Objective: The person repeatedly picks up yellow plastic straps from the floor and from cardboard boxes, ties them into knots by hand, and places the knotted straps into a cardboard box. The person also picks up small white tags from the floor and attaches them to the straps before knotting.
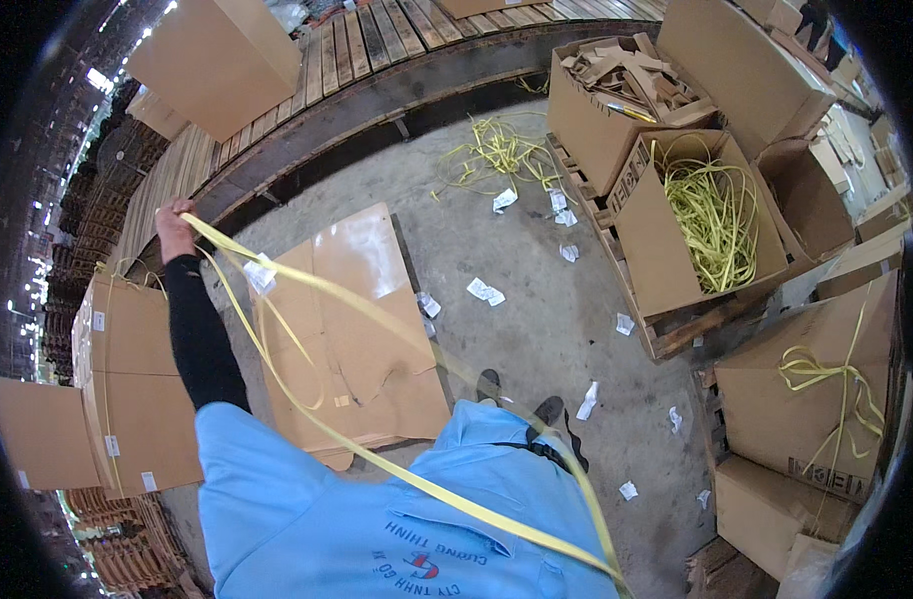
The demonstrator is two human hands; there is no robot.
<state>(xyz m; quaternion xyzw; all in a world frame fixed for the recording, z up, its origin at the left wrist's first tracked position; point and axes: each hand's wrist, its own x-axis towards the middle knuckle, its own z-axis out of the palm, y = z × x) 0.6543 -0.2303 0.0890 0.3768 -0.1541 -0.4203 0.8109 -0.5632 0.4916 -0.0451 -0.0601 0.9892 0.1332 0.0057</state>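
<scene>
- Yellow strapping band (306, 290): running in long loops from the raised left hand (174, 232) down across the blue shirt, over the flattened cardboard sheets (361, 329) lying on the concrete floor (536, 329).
- Left hand: fingers closing round the band's upper end, held up and out to the left of the sheets, near the strapped carton stack (137, 389).
- Right hand: not showing; its fingers cannot be told.
- Open carton (666, 250), right of the sheets: holding a tangle of used yellow strapping (721, 225); another carton behind it is holding cardboard scraps (631, 75).
- Loose strapping (496, 155) and paper labels (486, 292): lying scattered on the floor beyond the sheets.
- Risks, as judged: the trailing loops are hanging close to the person's shoes (521, 409) and could be catching a foot; the taut band edge could be cutting the bare palm if pulled hard; scattered labels could be slipping underfoot.
</scene>
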